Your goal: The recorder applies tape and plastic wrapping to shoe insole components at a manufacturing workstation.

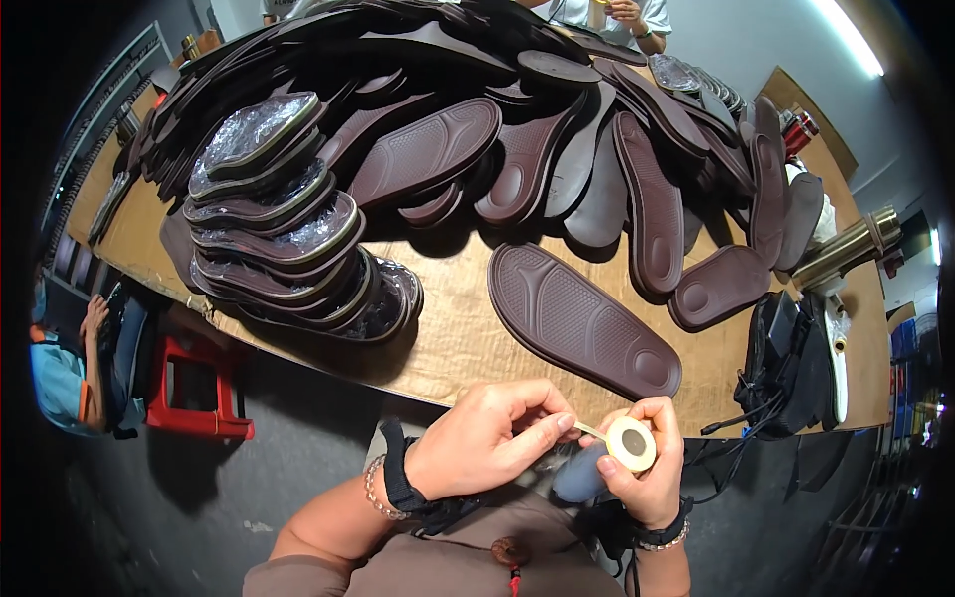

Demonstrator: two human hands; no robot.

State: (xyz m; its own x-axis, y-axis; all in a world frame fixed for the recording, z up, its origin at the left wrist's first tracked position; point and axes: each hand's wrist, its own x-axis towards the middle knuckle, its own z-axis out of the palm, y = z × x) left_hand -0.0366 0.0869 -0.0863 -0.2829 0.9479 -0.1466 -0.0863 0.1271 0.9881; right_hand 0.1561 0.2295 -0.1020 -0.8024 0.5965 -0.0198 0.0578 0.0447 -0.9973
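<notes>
Head view: both hands pinch a tape roll [631,443], its loose end hidden under left fingers [542,426].

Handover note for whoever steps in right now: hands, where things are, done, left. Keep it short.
Right hand: holds a small roll of tape at the table's near edge.
Left hand: pinches the tape's free end, pulled slightly off the roll.
One brown sole lies alone just ahead; film-wrapped soles are stacked left, a loose heap of brown soles behind.
Done: tape end lifted.
Left: no tape on the single sole yet.
</notes>
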